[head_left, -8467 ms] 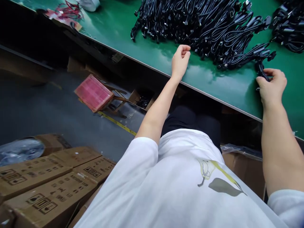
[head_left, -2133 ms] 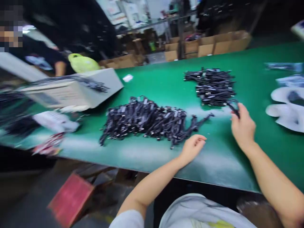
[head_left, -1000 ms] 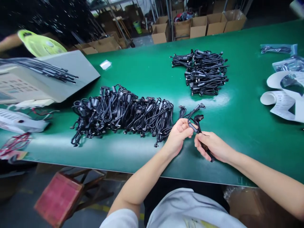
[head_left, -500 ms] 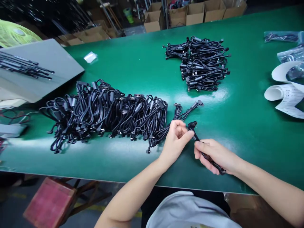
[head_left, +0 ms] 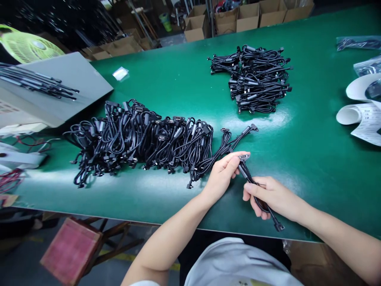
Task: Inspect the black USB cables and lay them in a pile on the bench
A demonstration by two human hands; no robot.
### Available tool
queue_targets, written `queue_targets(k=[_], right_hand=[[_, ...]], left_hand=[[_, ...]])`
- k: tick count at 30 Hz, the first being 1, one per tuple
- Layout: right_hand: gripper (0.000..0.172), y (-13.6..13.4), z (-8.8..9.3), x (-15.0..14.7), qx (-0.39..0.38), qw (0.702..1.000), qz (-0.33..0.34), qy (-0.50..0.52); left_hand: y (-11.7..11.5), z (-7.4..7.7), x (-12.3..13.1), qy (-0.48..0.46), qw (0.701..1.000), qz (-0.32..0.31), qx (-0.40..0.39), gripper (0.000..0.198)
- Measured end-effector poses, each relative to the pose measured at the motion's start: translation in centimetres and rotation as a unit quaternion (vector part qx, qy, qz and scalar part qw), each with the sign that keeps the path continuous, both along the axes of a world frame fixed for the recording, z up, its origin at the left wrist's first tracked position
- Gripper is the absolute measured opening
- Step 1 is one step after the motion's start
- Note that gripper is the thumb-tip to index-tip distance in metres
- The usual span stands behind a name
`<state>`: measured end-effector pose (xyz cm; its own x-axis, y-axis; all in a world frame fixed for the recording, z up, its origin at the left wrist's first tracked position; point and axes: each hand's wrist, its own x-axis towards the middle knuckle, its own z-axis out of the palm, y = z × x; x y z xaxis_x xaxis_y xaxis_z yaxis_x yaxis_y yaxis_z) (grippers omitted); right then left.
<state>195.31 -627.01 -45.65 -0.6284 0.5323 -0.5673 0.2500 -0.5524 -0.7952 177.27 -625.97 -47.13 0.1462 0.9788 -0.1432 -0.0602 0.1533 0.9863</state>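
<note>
Between my hands is a bundled black cable (head_left: 244, 171), tilted down to the right. My left hand (head_left: 224, 171) pinches its upper end beside a flat connector with a visible port. My right hand (head_left: 264, 195) is wrapped round the middle of the bundle, and a small plug hangs out below it. Left of my hands lies a long heap of black cables (head_left: 143, 139) on the green table (head_left: 184, 202). A few loose cable ends (head_left: 238, 137) stick out just beyond my left hand. A second pile of bundled cables (head_left: 258, 81) lies farther back.
At the left stand a grey box (head_left: 86, 75) with thin black cables on top and a yellow-green fan (head_left: 35, 45). Curled white paper (head_left: 367, 121) and plastic bags (head_left: 358, 43) lie at the right. A red stool (head_left: 71, 252) is below the table edge.
The cable's upper connector has turned so its port shows, and my left fingers have shifted onto it. The lower plug hangs farther out of my right hand. The view has shifted slightly.
</note>
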Motion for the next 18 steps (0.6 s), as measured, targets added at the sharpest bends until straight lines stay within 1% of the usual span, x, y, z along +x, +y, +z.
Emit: queue_targets(k=[3, 5, 7, 8, 9, 11, 12, 13, 14, 15, 16, 18], right_hand=[[0.043, 0.2, -0.3, 0.1, 0.012, 0.999, 0.002, 0.03], [0.039, 0.6, -0.5, 0.1, 0.034, 0.997, -0.028, 0.056], [0.031, 1.2, -0.4, 0.1, 0.069, 0.989, -0.102, 0.077], [0.027, 1.6, -0.3, 0.2, 0.087, 0.98, -0.155, 0.089], [0.024, 1.9, -0.2, 0.3, 0.105, 0.966, -0.213, 0.1], [0.021, 2.6, 0.2, 0.6, 0.132, 0.932, -0.316, 0.122], [0.02, 2.8, 0.4, 0.8, 0.139, 0.916, -0.352, 0.134], [0.019, 2.9, 0.6, 0.9, 0.144, 0.905, -0.374, 0.144], [0.019, 2.9, 0.7, 0.9, 0.148, 0.898, -0.386, 0.152], [0.019, 2.9, 0.8, 1.0, 0.152, 0.894, -0.389, 0.159], [0.019, 2.7, 0.9, 0.9, 0.152, 0.895, -0.386, 0.163], [0.021, 2.3, 0.9, 0.8, 0.142, 0.905, -0.366, 0.165]], left_hand=[[0.0, -0.2, 0.0, 0.0, 1.0, -0.002, -0.006, 0.039], [0.0, -0.3, 0.1, -0.014, 1.0, -0.003, -0.003, 0.04], [-0.1, -0.5, 0.4, -0.055, 0.998, 0.006, 0.012, 0.043], [-0.2, -0.6, 0.5, -0.078, 0.997, 0.008, 0.014, 0.044], [-0.3, -0.6, 0.7, -0.096, 0.995, -0.003, 0.007, 0.044], [-0.8, -0.6, 1.2, -0.098, 0.993, -0.065, -0.032, 0.041], [-1.1, -0.5, 1.5, -0.083, 0.989, -0.106, -0.053, 0.039], [-1.4, -0.4, 1.7, -0.061, 0.985, -0.143, -0.069, 0.04], [-1.7, -0.3, 2.0, -0.037, 0.982, -0.169, -0.074, 0.042], [-2.0, -0.2, 2.3, -0.013, 0.981, -0.179, -0.072, 0.044], [-2.3, -0.2, 2.5, 0.01, 0.982, -0.178, -0.066, 0.043], [-2.7, -0.4, 2.8, 0.035, 0.983, -0.173, -0.058, 0.035]])
